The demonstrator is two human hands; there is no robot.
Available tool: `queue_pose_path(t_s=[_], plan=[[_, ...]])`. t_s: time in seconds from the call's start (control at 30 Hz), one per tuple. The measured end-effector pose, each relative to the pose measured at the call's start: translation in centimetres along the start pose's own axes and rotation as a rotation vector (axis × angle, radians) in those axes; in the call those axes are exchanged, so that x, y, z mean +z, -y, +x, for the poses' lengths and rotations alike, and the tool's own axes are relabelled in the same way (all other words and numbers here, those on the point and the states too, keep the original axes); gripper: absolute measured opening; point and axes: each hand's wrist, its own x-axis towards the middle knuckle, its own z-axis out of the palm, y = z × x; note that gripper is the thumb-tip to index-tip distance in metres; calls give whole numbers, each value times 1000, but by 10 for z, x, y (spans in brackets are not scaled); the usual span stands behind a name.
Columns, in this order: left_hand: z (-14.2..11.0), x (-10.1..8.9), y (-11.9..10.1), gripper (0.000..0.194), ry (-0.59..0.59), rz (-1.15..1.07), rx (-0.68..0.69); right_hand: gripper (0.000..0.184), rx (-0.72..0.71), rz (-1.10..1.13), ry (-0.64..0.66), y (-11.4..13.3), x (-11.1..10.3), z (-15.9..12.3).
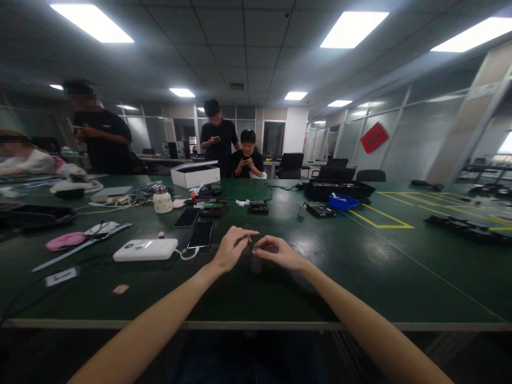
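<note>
A small grey cylinder (pixel 256 264) stands upright on the green table in front of me. My right hand (pixel 280 254) closes its thumb and fingertips around the cylinder's top, where something small and pale shows; its kind is too blurred to tell. Just left of the cylinder, my left hand (pixel 232 249) is held above the table with the index finger stretched out toward the right fingertips. Thumb and index of that hand are apart, and I see nothing in it. A similar grey cylinder (pixel 302 210) stands farther back, beside a black device (pixel 320 209).
Left of my hands lie a white power bank (pixel 146 249) with a cable, two dark phones (pixel 200 234) and a patterned bottle (pixel 162 201). Farther back are a white box (pixel 196 174), a blue tray (pixel 343 201) and a black case (pixel 340 188). Several people are beyond the table (pixel 400 277).
</note>
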Motion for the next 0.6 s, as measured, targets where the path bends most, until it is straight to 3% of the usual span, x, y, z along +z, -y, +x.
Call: queue_pose_path(t_s=[0.13, 0.6], plan=[[0, 2, 7, 31, -59, 18, -37, 26, -64, -65, -56, 1, 2, 1], [0, 3, 11, 21, -30, 81, -92, 15, -216, -218, -159, 0, 2, 2]])
